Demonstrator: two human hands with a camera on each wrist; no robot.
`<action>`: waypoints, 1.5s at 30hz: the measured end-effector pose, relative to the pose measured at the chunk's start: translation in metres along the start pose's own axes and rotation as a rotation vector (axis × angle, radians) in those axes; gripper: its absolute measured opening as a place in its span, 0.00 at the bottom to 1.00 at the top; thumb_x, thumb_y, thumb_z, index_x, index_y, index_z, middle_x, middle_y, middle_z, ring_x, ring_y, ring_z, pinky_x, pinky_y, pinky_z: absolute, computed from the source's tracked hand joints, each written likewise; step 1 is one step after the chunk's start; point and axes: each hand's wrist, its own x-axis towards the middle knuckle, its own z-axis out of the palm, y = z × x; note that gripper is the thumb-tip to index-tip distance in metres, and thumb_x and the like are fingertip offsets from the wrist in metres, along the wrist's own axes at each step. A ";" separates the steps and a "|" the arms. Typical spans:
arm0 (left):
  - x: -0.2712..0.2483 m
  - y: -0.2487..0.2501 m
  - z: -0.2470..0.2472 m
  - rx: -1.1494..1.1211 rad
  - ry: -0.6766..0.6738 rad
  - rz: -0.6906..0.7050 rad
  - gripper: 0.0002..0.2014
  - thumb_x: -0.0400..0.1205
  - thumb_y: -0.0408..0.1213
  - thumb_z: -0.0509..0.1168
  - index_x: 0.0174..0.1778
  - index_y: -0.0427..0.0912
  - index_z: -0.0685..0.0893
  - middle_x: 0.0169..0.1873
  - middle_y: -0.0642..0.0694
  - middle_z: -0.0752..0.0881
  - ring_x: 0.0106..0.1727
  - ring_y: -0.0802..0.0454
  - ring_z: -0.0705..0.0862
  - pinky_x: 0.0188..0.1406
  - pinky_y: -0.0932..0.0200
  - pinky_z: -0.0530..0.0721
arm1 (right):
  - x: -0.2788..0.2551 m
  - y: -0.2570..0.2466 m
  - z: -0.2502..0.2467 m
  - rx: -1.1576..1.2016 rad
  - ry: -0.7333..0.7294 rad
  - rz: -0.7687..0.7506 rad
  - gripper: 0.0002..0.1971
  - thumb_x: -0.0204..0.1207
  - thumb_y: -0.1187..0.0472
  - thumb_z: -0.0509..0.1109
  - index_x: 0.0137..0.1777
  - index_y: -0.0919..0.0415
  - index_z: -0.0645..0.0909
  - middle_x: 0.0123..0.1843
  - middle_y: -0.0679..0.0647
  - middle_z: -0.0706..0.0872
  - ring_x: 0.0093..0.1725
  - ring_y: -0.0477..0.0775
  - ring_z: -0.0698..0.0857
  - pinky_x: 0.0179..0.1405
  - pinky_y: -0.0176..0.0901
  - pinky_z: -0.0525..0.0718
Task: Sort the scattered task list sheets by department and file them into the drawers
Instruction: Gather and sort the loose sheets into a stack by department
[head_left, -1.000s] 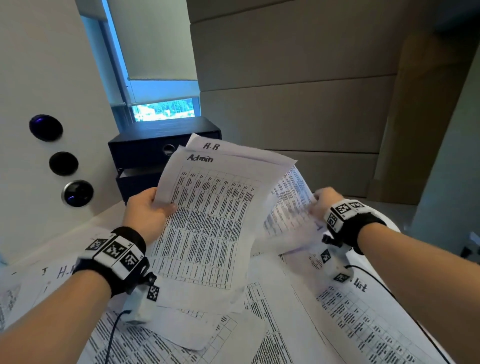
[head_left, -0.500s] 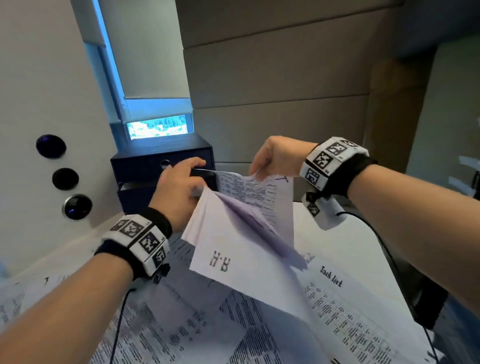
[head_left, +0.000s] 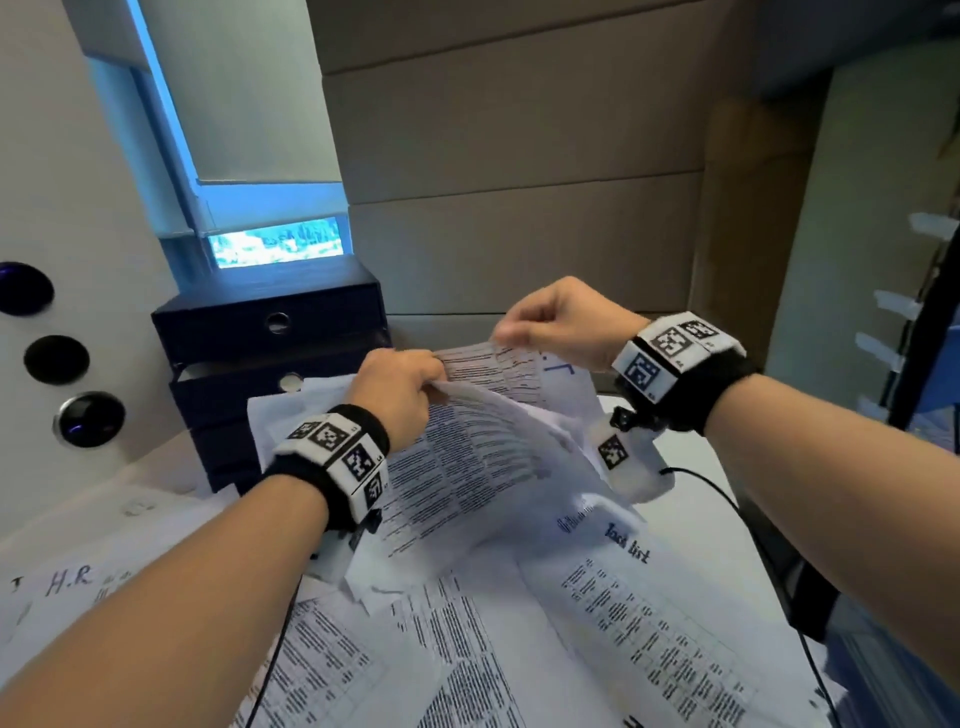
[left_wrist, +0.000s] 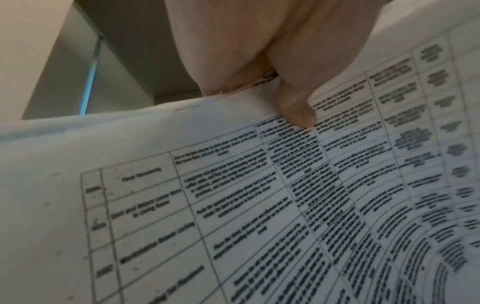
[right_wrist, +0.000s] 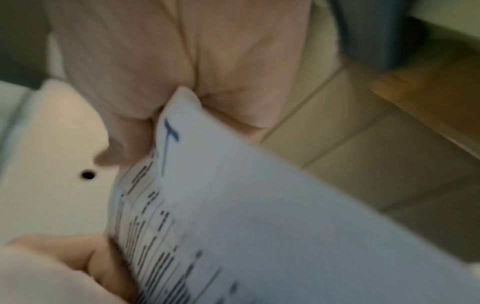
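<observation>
My left hand (head_left: 410, 387) grips the top edge of a bundle of printed task list sheets (head_left: 467, 457) that droops toward me; in the left wrist view a finger (left_wrist: 296, 111) presses on the printed table of the sheet (left_wrist: 233, 205). My right hand (head_left: 550, 322) pinches the top of another sheet (head_left: 519, 369) marked with blue handwriting, held just behind the bundle; the right wrist view shows that sheet (right_wrist: 246, 205) between thumb and fingers. The dark drawer unit (head_left: 270, 332) stands behind my left hand, its second drawer (head_left: 280, 382) slightly open.
Several more task list sheets cover the white table (head_left: 691, 467), one headed "Task list" (head_left: 628, 545) and one marked "H.R" (head_left: 70, 579) at the left. A wall with round black fittings (head_left: 57, 358) is on the left. A black cable (head_left: 727, 499) trails from my right wrist.
Both hands lifted the sheets from in front of me up toward the drawer unit. The bundle flipped over and my left hand moved right, away from the drawer front.
</observation>
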 end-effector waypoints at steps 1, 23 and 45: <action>0.003 0.000 0.004 -0.042 -0.011 -0.022 0.11 0.72 0.21 0.63 0.35 0.39 0.88 0.34 0.49 0.86 0.41 0.44 0.84 0.52 0.48 0.83 | -0.003 0.013 0.001 0.100 0.063 0.103 0.16 0.79 0.45 0.66 0.46 0.56 0.89 0.45 0.60 0.92 0.44 0.56 0.89 0.52 0.51 0.87; -0.010 -0.007 0.008 -0.092 -0.061 -0.166 0.16 0.74 0.19 0.62 0.36 0.46 0.88 0.38 0.46 0.88 0.45 0.42 0.84 0.51 0.48 0.84 | -0.076 0.141 0.035 -0.573 -0.552 0.685 0.18 0.58 0.44 0.78 0.43 0.54 0.85 0.39 0.50 0.91 0.39 0.54 0.91 0.42 0.51 0.91; -0.060 -0.032 -0.116 -0.841 0.543 -0.628 0.12 0.70 0.37 0.61 0.21 0.49 0.82 0.20 0.51 0.78 0.31 0.54 0.78 0.36 0.62 0.74 | -0.039 0.001 -0.053 -0.505 0.205 0.446 0.10 0.72 0.70 0.71 0.37 0.54 0.85 0.36 0.53 0.87 0.40 0.55 0.86 0.36 0.42 0.81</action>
